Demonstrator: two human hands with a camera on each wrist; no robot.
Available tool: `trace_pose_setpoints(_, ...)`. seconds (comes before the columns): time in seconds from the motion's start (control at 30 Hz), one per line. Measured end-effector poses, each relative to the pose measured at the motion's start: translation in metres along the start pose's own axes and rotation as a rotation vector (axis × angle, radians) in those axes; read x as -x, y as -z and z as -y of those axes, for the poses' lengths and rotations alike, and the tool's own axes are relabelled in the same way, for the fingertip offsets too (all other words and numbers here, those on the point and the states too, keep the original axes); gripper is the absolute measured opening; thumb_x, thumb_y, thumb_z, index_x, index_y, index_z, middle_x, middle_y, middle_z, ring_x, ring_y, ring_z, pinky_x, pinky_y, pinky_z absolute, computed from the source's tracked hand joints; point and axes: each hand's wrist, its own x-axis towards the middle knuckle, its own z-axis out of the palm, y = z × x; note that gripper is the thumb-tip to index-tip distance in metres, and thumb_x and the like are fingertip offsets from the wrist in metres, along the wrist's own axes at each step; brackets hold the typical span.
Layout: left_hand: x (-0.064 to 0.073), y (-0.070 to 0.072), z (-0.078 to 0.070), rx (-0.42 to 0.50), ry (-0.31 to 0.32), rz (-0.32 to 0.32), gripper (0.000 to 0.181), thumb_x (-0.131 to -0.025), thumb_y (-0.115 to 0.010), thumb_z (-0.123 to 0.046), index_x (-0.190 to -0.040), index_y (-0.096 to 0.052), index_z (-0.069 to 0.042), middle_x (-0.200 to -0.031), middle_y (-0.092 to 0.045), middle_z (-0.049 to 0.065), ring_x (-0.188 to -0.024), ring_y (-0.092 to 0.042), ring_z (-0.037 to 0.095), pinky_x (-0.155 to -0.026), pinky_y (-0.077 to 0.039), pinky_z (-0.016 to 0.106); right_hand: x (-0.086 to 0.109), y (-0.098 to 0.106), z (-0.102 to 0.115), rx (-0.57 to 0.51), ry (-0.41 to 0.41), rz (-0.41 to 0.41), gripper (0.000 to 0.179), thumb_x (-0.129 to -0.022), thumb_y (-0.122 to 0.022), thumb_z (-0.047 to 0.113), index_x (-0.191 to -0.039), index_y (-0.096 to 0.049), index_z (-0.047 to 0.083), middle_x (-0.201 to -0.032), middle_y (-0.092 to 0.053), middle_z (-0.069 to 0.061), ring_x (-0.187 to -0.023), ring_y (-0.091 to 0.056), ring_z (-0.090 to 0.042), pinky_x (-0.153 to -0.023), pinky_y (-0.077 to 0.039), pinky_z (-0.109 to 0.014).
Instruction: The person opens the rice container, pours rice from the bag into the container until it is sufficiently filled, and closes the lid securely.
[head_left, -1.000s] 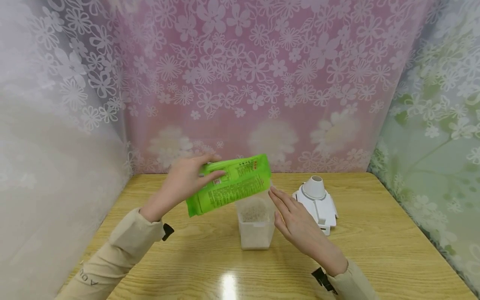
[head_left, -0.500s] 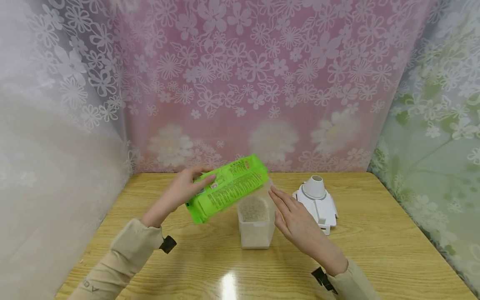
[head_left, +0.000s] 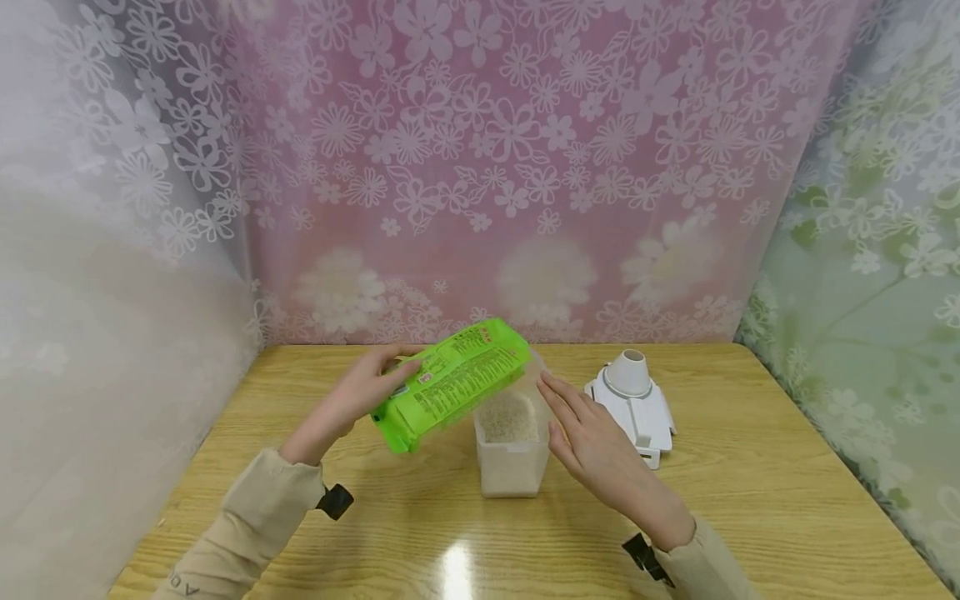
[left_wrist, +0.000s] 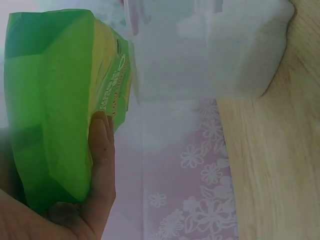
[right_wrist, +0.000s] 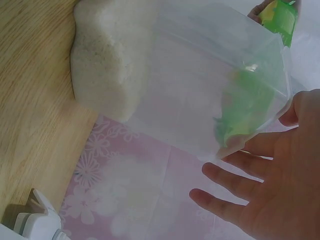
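My left hand (head_left: 367,385) grips a bright green plastic bag (head_left: 457,379) with printed text, its thumb on the near face. Slanted over a clear plastic container (head_left: 510,471), the bag's right end is at the container's mouth. Pale grains that look like rice (head_left: 508,418) lie inside the container. At the container's right rim, my right hand (head_left: 600,454) has its fingers nearly straight, with fingertips touching the upper edge. Through the clear wall (right_wrist: 185,75) the right wrist view shows part of the green bag inside the mouth. The bag's opening cannot be made out.
To the right on the wooden table (head_left: 720,500) stands a white plastic piece with a cone-shaped spout (head_left: 632,408). Floral curtains (head_left: 495,167) hang behind and along both sides of the table.
My left hand has lowered and drawn back to the left, bringing the bag with it at a steeper slant. More of the grains now show. The right hand and container stay put.
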Motion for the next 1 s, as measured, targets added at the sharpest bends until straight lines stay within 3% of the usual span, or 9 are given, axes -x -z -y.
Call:
trace_pose_setpoints(0.17, 0.001, -0.004, 0.017, 0.032, 0.042, 0.023, 0.063, -0.103, -0.056, -0.046, -0.15, -0.047, -0.005, -0.091, -0.071, 0.009, -0.062, -0.064, 0.014, -0.066, -0.058, 0.035, 0.0, 0.001, 0.0, -0.003, -0.004, 0.006, 0.053, -0.103, -0.05, 0.016, -0.153, -0.042, 0.002, -0.155, -0.044, -0.016, -0.137, -0.048, -0.034, -0.101, -0.047, -0.054)
trace_pose_setpoints(0.3, 0.002, -0.01, 0.031, 0.131, 0.076, 0.068, 0.062, -0.101, -0.059, -0.047, -0.146, -0.051, -0.005, -0.078, -0.071, 0.008, -0.059, -0.068, 0.018, -0.064, -0.06, 0.037, 0.001, 0.001, -0.001, -0.003, -0.002, 0.008, 0.052, -0.106, -0.046, 0.02, -0.154, -0.04, 0.002, -0.156, -0.043, -0.015, -0.138, -0.047, -0.034, -0.101, -0.047, -0.054)
trace_pose_setpoints(0.5, 0.008, -0.021, 0.044, 0.221, 0.111, 0.044, 0.068, -0.099, -0.062, -0.048, -0.149, -0.047, -0.005, -0.086, -0.074, 0.008, -0.067, -0.072, 0.02, -0.069, -0.061, 0.037, 0.001, 0.0, -0.001, -0.002, -0.001, 0.004, 0.052, -0.106, -0.047, 0.019, -0.154, -0.04, 0.002, -0.156, -0.043, -0.015, -0.137, -0.048, -0.034, -0.101, -0.047, -0.053)
trace_pose_setpoints(0.67, 0.013, -0.03, 0.051, 0.313, 0.085, 0.052, 0.062, -0.102, -0.059, -0.044, -0.147, -0.048, -0.004, -0.09, -0.076, 0.007, -0.072, -0.074, 0.021, -0.068, -0.062, 0.038, 0.001, 0.0, -0.002, -0.001, 0.001, 0.003, 0.051, -0.107, -0.043, 0.022, -0.153, -0.041, 0.001, -0.155, -0.043, -0.015, -0.137, -0.048, -0.034, -0.102, -0.046, -0.054)
trace_pose_setpoints(0.8, 0.015, -0.036, 0.053, 0.36, 0.084, 0.026, 0.061, -0.102, -0.059, -0.046, -0.146, -0.049, -0.005, -0.09, -0.076, 0.005, -0.073, -0.073, 0.02, -0.07, -0.061, 0.037, 0.001, -0.001, -0.002, -0.001, 0.0, 0.006, 0.051, -0.107, -0.043, 0.023, -0.153, -0.041, 0.002, -0.156, -0.043, -0.015, -0.137, -0.049, -0.033, -0.101, -0.047, -0.053)
trace_pose_setpoints(1.0, 0.016, -0.039, 0.055, 0.414, 0.125, -0.072, 0.065, -0.102, -0.058, -0.046, -0.151, -0.041, -0.007, -0.094, -0.073, 0.003, -0.078, -0.071, 0.017, -0.079, -0.058, 0.033, 0.001, -0.001, -0.002, 0.0, 0.004, 0.006, 0.054, -0.104, -0.049, 0.018, -0.154, -0.04, 0.003, -0.156, -0.042, -0.015, -0.137, -0.048, -0.033, -0.101, -0.047, -0.054)
